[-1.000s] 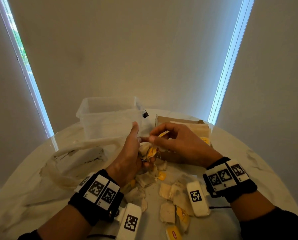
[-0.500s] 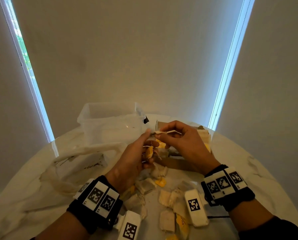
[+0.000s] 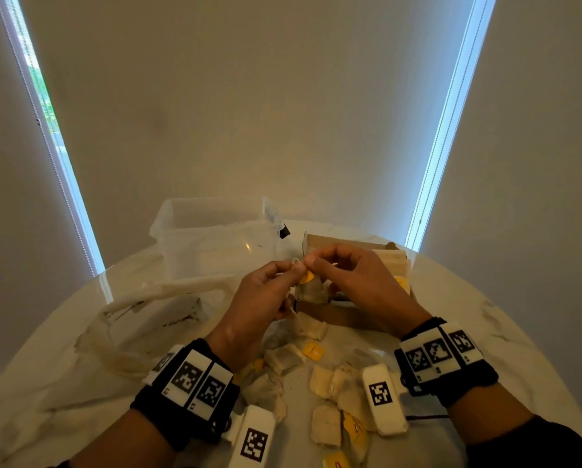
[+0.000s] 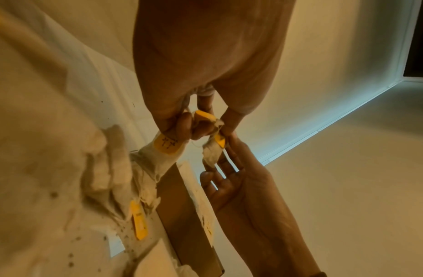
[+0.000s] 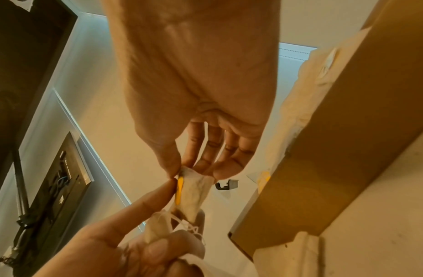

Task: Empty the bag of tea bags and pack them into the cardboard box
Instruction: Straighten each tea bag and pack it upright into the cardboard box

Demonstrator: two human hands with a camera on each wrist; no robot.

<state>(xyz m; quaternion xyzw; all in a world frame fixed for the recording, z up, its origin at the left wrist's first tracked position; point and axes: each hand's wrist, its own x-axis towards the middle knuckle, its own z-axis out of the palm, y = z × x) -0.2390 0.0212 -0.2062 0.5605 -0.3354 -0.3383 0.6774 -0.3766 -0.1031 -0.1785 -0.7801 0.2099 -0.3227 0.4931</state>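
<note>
Yellow-tagged tea bag (image 3: pixel 311 292) now hangs between both hands above the cardboard box (image 3: pixel 341 314), lifted higher than a second ago. The right hand (image 3: pixel 357 285) pinches its top with thumb and forefinger; the left hand (image 3: pixel 260 298) pinches the string beside it and clutches more bags in its curled fingers. Likely one bag is being separated for packing. Many tea bags (image 3: pixel 323 383) remain near the table's front edge, the emptied bag (image 3: pixel 141 319) at the left.
</note>
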